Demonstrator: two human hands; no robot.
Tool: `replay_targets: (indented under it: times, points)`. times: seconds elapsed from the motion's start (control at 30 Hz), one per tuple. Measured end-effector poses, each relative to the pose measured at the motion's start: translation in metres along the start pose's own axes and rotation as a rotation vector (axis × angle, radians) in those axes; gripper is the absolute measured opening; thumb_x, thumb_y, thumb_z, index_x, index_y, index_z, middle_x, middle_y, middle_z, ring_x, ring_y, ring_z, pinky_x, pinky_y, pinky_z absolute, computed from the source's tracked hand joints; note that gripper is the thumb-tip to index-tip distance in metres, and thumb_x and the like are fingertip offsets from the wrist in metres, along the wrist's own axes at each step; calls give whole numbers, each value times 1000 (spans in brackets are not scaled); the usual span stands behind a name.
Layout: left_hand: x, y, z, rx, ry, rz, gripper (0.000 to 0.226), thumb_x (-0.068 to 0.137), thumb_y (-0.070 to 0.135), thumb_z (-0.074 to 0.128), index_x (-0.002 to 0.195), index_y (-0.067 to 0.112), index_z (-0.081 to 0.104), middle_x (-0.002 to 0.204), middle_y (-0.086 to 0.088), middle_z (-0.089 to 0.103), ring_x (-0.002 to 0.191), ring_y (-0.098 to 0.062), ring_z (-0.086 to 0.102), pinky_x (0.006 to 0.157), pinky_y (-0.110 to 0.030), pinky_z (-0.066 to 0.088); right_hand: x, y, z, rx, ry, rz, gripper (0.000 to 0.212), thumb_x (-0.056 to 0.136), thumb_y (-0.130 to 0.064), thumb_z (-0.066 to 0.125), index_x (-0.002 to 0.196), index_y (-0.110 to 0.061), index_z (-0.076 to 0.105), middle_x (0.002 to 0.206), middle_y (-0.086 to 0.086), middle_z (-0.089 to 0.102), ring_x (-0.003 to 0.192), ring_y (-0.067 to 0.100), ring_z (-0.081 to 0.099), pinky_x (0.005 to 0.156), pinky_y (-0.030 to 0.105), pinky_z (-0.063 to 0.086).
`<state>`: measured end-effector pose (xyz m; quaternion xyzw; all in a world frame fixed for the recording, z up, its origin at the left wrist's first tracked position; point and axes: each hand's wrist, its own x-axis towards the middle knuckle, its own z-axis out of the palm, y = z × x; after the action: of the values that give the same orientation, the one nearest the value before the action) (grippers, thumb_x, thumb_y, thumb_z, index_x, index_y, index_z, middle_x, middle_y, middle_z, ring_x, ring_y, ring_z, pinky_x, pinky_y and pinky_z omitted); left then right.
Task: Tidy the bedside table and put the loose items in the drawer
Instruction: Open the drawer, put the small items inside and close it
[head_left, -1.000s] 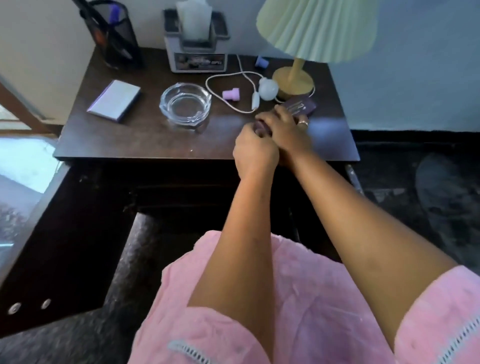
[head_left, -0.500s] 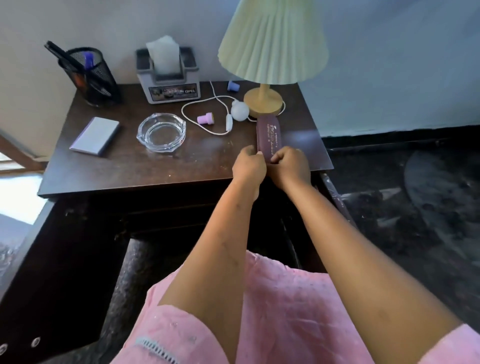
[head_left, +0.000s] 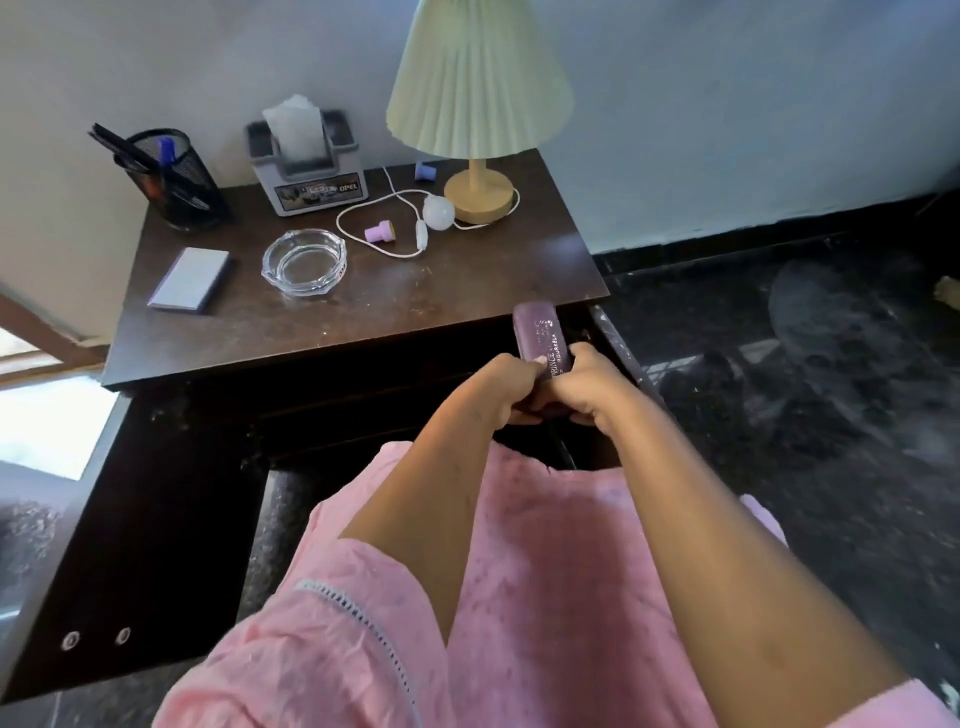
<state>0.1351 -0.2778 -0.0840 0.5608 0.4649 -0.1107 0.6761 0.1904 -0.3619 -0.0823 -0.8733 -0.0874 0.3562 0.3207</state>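
A long maroon case (head_left: 537, 332) with pale lettering is held in front of the dark wooden bedside table (head_left: 415, 296), past its front right edge and over the dark open drawer (head_left: 608, 332) below. My left hand (head_left: 498, 387) grips the case's near end from the left. From the right, my right hand (head_left: 587, 387) grips the same end. Loose on the tabletop lie a glass ashtray (head_left: 304, 261), a lilac notepad (head_left: 190, 279), a small pink plug piece (head_left: 380, 232), a blue cap (head_left: 426, 170) and a white cord with a round switch (head_left: 438, 213).
At the back stand a mesh pen holder (head_left: 179, 179), a grey tissue box (head_left: 306, 166) and a lamp (head_left: 478, 192) with a pleated shade. A dark bed frame (head_left: 130, 519) runs along the left. Black stone floor (head_left: 805, 389) lies to the right.
Both hands have drawn the maroon case off the tabletop toward me, so it now hangs past the front edge over the drawer. The camera has tilted back.
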Motion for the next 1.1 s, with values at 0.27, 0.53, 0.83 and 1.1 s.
replay_targets:
  times: [0.27, 0.53, 0.83, 1.1]
  points:
    - [-22, -19, -4, 74, -131, -210, 12, 94, 1, 47, 101, -3, 56, 88, -16, 62, 72, -23, 63, 66, -35, 59, -21, 10, 5, -122, -231, 22, 57, 66, -12, 78, 118, -10, 56, 105, 10, 68, 96, 24, 65, 60, 26, 48]
    - [-2, -18, -15, 189, -16, -268, 33, 96, 6, 48, 127, -5, 51, 131, -19, 55, 116, -29, 60, 60, -35, 60, 4, 10, 28, -160, -185, -40, 48, 67, -28, 80, 107, -7, 63, 102, 10, 69, 94, 24, 67, 84, 38, 57]
    - [53, 5, -15, -81, 85, -184, 28, 101, 13, 34, 117, 3, 55, 142, -12, 48, 122, -24, 50, 100, -33, 42, 65, -1, 51, -244, 32, -143, 34, 77, -38, 70, 92, -8, 62, 108, 16, 66, 98, 29, 64, 82, 36, 50]
    - [106, 4, -21, -315, 41, -151, 41, 103, 15, 30, 140, -1, 40, 143, -15, 46, 132, -26, 44, 112, -36, 35, 125, 0, 65, -269, 75, -127, 37, 88, -33, 59, 117, -11, 60, 116, 13, 64, 108, 29, 62, 89, 34, 50]
